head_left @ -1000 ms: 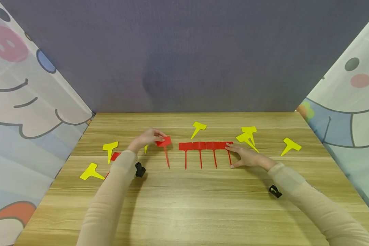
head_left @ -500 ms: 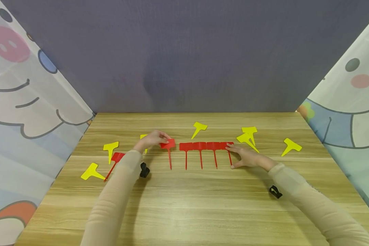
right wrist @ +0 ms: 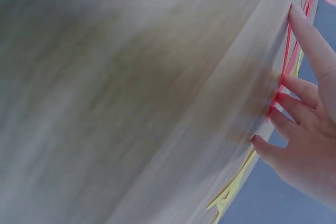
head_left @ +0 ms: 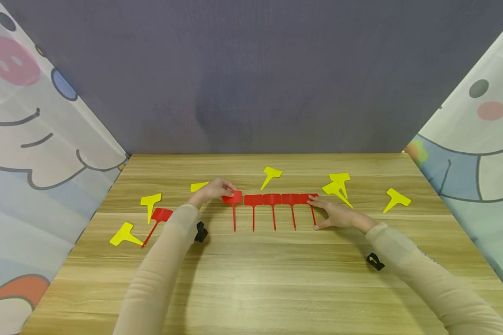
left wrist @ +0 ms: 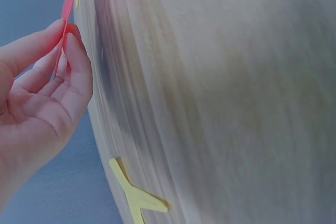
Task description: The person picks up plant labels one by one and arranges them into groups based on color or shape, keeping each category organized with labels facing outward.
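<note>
In the head view my left hand [head_left: 215,189] pinches a red T-shaped plant label [head_left: 234,200] by its plate, thumb against fingers, its pointed stem towards me. The left wrist view shows the label [left wrist: 67,4] edge-on between thumb and fingertips. Just right of it, several red plant labels [head_left: 271,199] lie side by side in a row, plates edge to edge, stems towards me. My right hand [head_left: 338,213] rests its spread fingertips on the rightmost label [head_left: 304,197], the thumb near that stem's tip. In the right wrist view those fingers [right wrist: 296,111] touch the red label.
Another red label [head_left: 161,214] lies slanted at the left, beside two yellow labels [head_left: 150,200]. A yellow label [head_left: 198,186] is partly hidden behind my left hand. More yellow ones [head_left: 271,174] lie at the back and right [head_left: 397,199]. A grey panel [head_left: 251,83] stands behind the table.
My left hand has moved right with the red label, bringing it close to the row's left end and its stem more upright in view. My right hand has stayed in place.
</note>
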Motion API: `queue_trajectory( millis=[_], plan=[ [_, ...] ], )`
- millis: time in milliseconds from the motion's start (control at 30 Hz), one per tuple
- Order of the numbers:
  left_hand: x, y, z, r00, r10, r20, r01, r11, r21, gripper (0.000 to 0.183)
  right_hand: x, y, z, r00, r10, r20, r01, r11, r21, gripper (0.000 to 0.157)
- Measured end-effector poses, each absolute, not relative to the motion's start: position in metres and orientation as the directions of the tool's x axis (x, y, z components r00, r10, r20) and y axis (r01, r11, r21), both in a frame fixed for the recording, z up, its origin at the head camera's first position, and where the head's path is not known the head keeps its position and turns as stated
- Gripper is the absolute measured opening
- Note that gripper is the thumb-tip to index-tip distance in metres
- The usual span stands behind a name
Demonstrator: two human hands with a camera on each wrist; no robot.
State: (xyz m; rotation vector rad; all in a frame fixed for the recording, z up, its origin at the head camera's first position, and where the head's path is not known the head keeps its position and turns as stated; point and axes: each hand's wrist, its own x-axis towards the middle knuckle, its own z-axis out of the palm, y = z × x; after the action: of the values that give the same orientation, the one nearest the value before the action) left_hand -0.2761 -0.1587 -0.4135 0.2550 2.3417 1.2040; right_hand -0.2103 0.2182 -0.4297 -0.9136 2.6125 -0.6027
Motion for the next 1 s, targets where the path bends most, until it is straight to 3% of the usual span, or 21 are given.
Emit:
queue_trajectory(
  millis=[500, 533, 1000],
  plan=[
    [-0.277, -0.153, -0.419, -0.871, 0.363, -0.332, -0.005, 0.669, 0.743, 0.020, -0.210, 0.218, -0.430, -0.746, -0.650, -0.143, -0.524, 0.706, -0.476, 0.079],
    [-0.284, -0.157, -0.432, -0.869, 0.397, -0.296, 0.028, 0.635, 0.772, 0.019, -0.210, 0.218, -0.430, -0.746, -0.651, -0.143, -0.525, 0.706, -0.476, 0.080],
    [-0.273, -0.144, -0.417, -0.889, 0.355, -0.289, 0.088, 0.752, 0.653, 0.014, -0.210, 0.219, -0.431, -0.748, -0.653, -0.122, -0.530, 0.697, -0.482, 0.079]
  ],
)
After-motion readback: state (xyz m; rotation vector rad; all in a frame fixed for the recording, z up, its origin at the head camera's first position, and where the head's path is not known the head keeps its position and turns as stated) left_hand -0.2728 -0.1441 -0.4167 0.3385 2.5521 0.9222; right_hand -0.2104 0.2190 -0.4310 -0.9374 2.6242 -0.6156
